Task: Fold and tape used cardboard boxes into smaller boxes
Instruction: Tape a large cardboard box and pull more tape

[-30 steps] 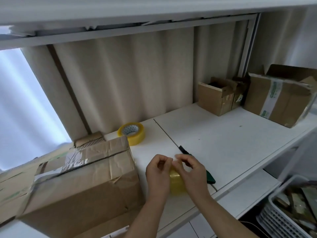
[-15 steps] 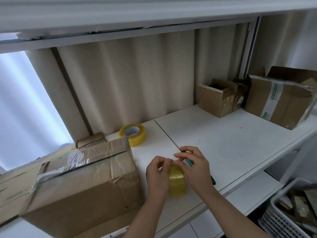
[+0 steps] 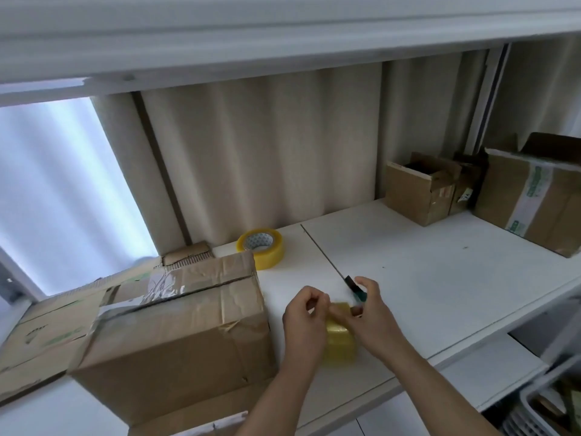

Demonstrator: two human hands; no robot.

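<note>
A yellow tape roll (image 3: 340,344) stands on edge between my hands above the white table (image 3: 434,287). My left hand (image 3: 304,322) grips its left side, fingers curled over the top. My right hand (image 3: 371,313) holds its right side, with thumb and fingers pinching at the top of the roll. A large taped cardboard box (image 3: 176,335) lies just left of my hands. A second yellow tape roll (image 3: 261,248) lies flat behind it. A dark-handled tool (image 3: 353,287) lies on the table, partly hidden by my right hand.
Flattened cardboard (image 3: 47,328) lies at the far left. A small open box (image 3: 419,191) and a larger box with green-printed tape (image 3: 534,196) stand at the back right. A white basket (image 3: 547,407) sits below the table's front edge. Curtains hang behind.
Both hands have kept hold of the tape roll. My right hand's fingers have shifted at the top of the roll. The view has tilted slightly.
</note>
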